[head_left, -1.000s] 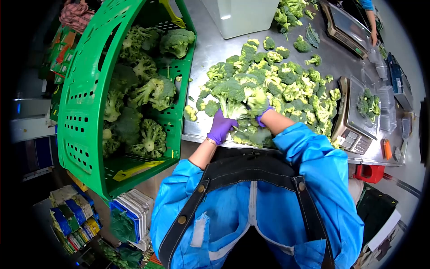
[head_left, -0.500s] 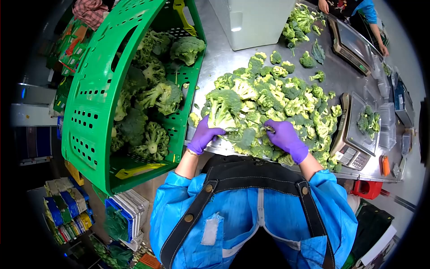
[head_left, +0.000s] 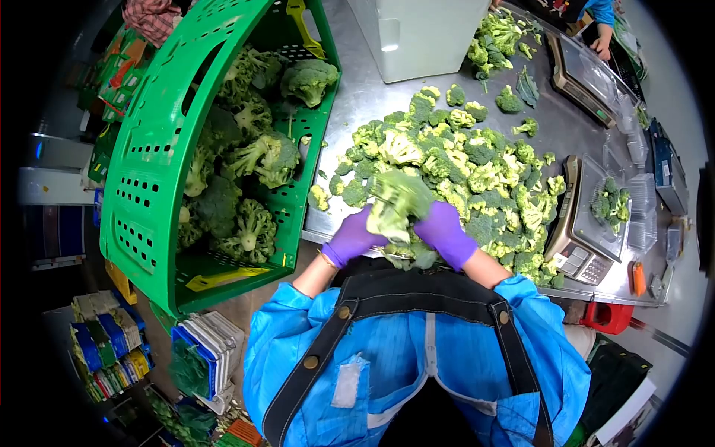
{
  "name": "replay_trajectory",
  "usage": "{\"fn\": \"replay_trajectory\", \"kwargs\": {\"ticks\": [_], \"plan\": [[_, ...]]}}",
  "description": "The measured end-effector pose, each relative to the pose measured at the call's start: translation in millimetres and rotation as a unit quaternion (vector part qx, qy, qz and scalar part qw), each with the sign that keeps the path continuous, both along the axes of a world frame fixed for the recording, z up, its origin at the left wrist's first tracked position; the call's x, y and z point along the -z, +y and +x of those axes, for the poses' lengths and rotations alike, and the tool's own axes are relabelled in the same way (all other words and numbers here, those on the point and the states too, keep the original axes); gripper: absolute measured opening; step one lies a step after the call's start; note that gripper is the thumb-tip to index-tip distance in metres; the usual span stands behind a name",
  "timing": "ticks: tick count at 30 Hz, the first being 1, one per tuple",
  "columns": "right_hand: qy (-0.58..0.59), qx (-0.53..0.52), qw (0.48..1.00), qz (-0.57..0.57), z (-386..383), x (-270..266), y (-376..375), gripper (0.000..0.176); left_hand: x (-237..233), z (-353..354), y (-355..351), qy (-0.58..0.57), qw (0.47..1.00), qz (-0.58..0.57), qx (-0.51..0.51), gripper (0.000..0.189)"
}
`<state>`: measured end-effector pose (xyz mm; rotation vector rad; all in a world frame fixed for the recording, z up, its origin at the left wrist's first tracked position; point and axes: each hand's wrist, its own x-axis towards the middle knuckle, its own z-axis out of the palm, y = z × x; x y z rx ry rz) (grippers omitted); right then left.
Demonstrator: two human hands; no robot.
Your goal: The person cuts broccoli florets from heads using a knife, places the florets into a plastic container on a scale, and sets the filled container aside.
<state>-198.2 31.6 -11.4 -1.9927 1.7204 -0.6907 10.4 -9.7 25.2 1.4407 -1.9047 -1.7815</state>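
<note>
My left hand (head_left: 356, 237), in a purple glove, is closed round the lower part of a broccoli head (head_left: 398, 203), which is blurred by motion. Close against its right side is my right hand (head_left: 447, 233), also purple-gloved, with its fingers curled; whatever they grip is hidden or smeared. Both hands are near the table's front edge, in front of my body. Behind and to the right of them spreads a heap of cut broccoli florets (head_left: 484, 171). A leafy green piece shows just below the hands.
At the left, a tilted green crate (head_left: 149, 160) holds several broccoli heads. A grey bin (head_left: 428, 45) stands on the metal table (head_left: 350, 97). To the right are a scale (head_left: 585, 257) with florets, another scale (head_left: 588, 89) and clear trays (head_left: 642, 212). A co-worker's hand (head_left: 602, 46) shows at upper right.
Both hands have come closer together and nearer my body, bringing the broccoli head away from the heap's left side. It now tilts and blurs. The co-worker's hand has shifted up and left.
</note>
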Motion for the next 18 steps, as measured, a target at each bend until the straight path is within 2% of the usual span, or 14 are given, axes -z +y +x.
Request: {"fn": "replay_trajectory", "kwargs": {"ticks": [1,2,4,5,6,8,9,10,12,13,14,16,17,18], "plan": [[-0.124,0.006,0.981,-0.147,-2.8,20.2,5.1,0.024,2.8,-6.2,9.7,0.023,0.995,-0.086,0.039,0.06],[-0.009,-0.097,0.99,-0.1,-17.6,32.4,8.6,0.024,-6.3,-12.4,22.3,-0.048,0.986,-0.138,0.074,0.06],[0.199,-0.074,0.952,0.219,-15.3,28.1,-15.6,0.021,-25.1,-24.0,24.7,-0.074,0.985,-0.128,0.084,0.06],[0.142,-0.009,0.964,0.226,-14.1,26.1,-16.8,0.019,-28.1,-24.6,25.0,-0.087,0.988,-0.112,0.065,0.06],[0.183,-0.193,0.955,0.13,-28.4,32.1,-20.8,0.017,-21.1,-19.0,25.4,-0.072,0.983,-0.16,0.061,0.061],[-0.012,-0.191,0.968,0.162,-52.6,52.8,-19.7,0.017,-10.4,0.4,23.8,-0.001,0.986,-0.161,0.034,0.052],[-0.283,0.062,0.874,0.389,-42.8,21.2,-18.1,0.016,-9.7,9.8,21.0,0.023,0.992,-0.125,0.013,0.052],[-0.282,0.06,0.875,0.389,-42.2,-4.6,-16.6,0.016,-8.1,20.0,18.1,0.048,0.995,-0.089,-0.011,0.052],[-0.323,0.092,0.818,0.467,-39.0,-35.5,-10.8,0.012,26.3,42.4,17.0,0.178,0.977,0.018,-0.115,0.052],[-0.42,0.121,0.791,0.428,-38.6,-32.2,-4.7,0.012,27.1,49.4,15.5,0.19,0.974,0.014,-0.121,0.053],[-0.408,0.104,0.808,0.412,-42.9,-36.4,-5.9,0.014,14.3,49.8,10.7,0.202,0.971,0.007,-0.128,0.053],[-0.373,0.185,0.846,0.334,-38.1,-45.6,-4.8,0.017,14.7,54.0,13.5,0.284,0.936,0.069,-0.195,0.055],[-0.287,0.177,0.898,0.284,-36.5,-47.0,-3.6,0.018,16.5,56.7,12.7,0.318,0.916,0.109,-0.219,0.058],[-0.287,0.172,0.898,0.285,-32.7,-49.3,-1.6,0.018,17.4,58.1,12.9,0.351,0.892,0.149,-0.242,0.062]]}}
